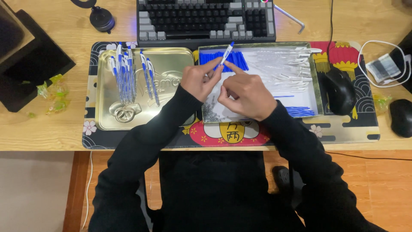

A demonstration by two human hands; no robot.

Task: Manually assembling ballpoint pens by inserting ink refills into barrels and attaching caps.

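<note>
My left hand [201,78] pinches a white pen with a blue tip [226,53], holding it tilted up over a shallow tin tray [316,81]. My right hand [246,93] sits beside it, index finger stretched toward the pen's lower end and touching it. That tray holds blue pen parts [238,59], clear pen barrels [285,64], thin blue refills [300,111] and small metal springs [210,114]. To the left, a gold tin lid [174,64] carries several finished blue-and-white pens [124,73].
Both tins rest on a patterned desk mat [343,129] on a wooden desk. A keyboard [206,19] lies behind them. A black mouse [340,91] sits right of the tray, another dark mouse [401,117] and a white cable [377,47] farther right. Green wrappers [53,92] lie left.
</note>
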